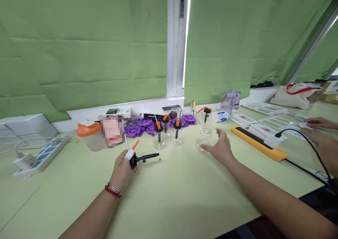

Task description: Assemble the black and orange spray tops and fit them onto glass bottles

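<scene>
My left hand is closed around a black bottle top with an orange lever and a long black stem pointing right. A white wrap covers one of its fingertips, and a thin pale rod sticks up beside it. Over on the right, my right hand has its fingers spread at a clear glass bottle that has no top on it. The thumb is in front of the glass; whether it touches, I cannot tell. Several glass bottles with black and orange tops, such as this bottle, stand behind, between my hands.
Purple plastic parts lie along the back near small boxes. At left are an orange-lidded shaker and a white power strip. An orange power strip lies at right, with another person's hands beyond it.
</scene>
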Action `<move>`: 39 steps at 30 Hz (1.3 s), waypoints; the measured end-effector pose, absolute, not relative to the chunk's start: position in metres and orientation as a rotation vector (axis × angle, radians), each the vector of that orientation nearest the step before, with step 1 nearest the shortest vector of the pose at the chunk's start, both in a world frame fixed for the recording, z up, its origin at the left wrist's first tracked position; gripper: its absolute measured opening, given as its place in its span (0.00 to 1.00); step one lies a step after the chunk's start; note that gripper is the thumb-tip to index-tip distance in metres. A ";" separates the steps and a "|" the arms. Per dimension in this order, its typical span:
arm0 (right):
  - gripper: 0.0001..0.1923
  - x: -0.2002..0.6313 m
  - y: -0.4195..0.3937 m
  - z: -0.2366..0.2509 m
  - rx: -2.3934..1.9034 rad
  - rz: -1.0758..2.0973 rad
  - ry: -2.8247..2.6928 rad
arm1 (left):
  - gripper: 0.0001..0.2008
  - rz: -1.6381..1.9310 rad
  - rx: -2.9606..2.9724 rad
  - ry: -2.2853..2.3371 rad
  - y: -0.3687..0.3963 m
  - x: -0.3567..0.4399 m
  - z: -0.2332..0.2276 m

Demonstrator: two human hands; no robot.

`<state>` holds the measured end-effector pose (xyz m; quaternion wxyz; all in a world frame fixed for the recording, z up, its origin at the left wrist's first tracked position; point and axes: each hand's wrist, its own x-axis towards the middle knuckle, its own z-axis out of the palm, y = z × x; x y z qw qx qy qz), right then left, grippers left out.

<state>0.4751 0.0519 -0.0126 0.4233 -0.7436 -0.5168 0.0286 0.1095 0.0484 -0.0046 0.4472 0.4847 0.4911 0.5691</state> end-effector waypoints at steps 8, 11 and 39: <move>0.26 0.369 0.004 0.023 -0.936 -0.359 -2.154 | 0.14 1.311 1.375 1.217 0.033 0.117 0.005; 0.21 0.333 0.001 0.015 -0.764 -0.393 -2.408 | 0.15 1.261 1.411 1.179 0.024 0.124 0.009; 0.11 0.325 0.046 -0.039 -1.187 1.249 -1.629 | 0.24 0.865 1.330 1.270 0.028 0.138 -0.007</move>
